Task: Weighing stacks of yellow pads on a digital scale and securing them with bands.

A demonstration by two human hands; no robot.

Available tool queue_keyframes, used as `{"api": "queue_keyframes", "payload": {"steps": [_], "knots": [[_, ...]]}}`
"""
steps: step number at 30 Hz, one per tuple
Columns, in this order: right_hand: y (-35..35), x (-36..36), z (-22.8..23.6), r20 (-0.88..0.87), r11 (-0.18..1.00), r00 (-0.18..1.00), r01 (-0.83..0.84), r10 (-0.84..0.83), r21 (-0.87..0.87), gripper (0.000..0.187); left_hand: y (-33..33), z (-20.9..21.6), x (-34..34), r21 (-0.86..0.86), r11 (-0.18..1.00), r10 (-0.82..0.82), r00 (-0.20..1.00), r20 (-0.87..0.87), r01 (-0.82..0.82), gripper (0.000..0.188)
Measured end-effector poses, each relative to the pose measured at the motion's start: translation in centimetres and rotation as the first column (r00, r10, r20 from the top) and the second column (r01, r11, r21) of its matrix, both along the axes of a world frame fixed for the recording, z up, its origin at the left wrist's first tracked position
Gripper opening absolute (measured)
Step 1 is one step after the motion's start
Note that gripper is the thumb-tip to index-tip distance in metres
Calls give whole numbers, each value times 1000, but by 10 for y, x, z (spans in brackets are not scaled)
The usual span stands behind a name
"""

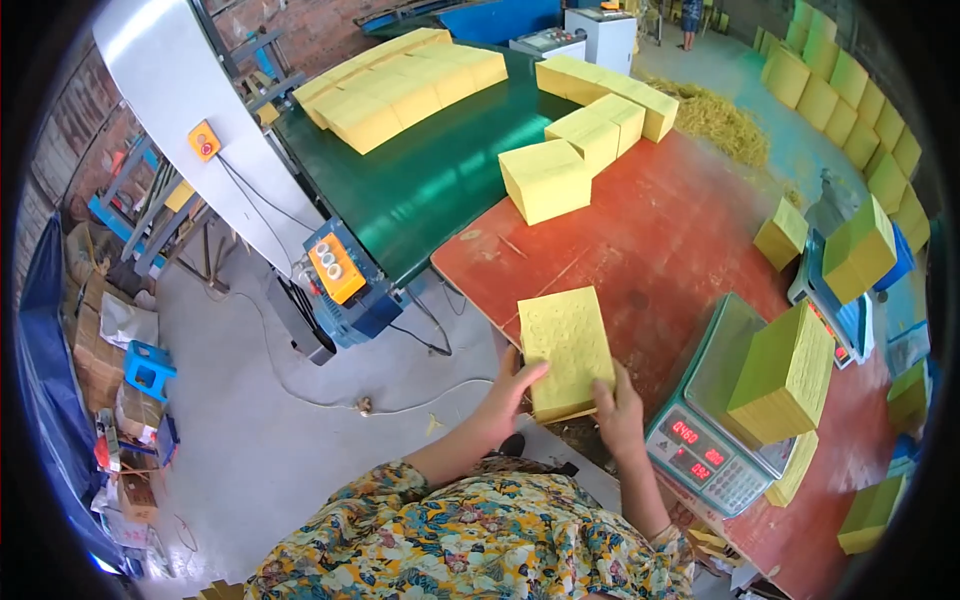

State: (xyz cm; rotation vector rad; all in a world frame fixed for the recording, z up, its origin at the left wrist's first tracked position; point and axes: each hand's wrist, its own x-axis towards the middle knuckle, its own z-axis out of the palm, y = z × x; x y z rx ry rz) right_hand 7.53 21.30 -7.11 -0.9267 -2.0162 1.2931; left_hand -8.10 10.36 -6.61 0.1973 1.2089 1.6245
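Note:
A stack of yellow paper sheets [566, 350] is held between my two hands over the front edge of the red table. My left hand [512, 395] grips its left side, with the thumb on the top sheet. On the opposite side my right hand [621, 412] closes round the lower right corner, thumb also on top. The fingers underneath are partly hidden. Just right of my right hand is a digital weighing scale [713, 455] with a lit red display. A tall block of yellow paper [785, 370] rests on its metal pan.
The red tabletop [680, 230] borders a green conveyor belt [440, 150] carrying rows of yellow paper blocks [405, 85]. More paper blocks [546, 180] stand where belt and table meet. A second scale [835, 300] is at the right. An orange control box [336, 268] stands left.

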Motion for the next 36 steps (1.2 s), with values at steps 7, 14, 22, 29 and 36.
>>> {"api": "queue_keyframes", "payload": {"steps": [7, 14, 22, 29, 36], "knots": [[-21, -25, -3, -57, 998, 998, -12, 8, -67, 53, -13, -31, -48, 32, 987, -157, 984, -87, 160, 89], [-22, -14, -1, -198, 966, 980, -82, 32, -247, 56, -13, -37, -51, 158, 974, -170, 985, 33, 163, 74], [-1, 34, 70, -272, 993, 958, 68, -91, -94, 53, -25, 22, -83, 334, 934, -120, 992, -29, 122, 54], [94, 104, 152, -390, 974, 892, 208, -227, -90, 57, 150, 160, 17, 428, 840, -293, 943, -161, 334, 49], [183, 189, 158, -496, 915, 788, 206, -365, -347, 40, 267, 217, 109, 230, 682, -625, 716, -310, 695, 63]]}}
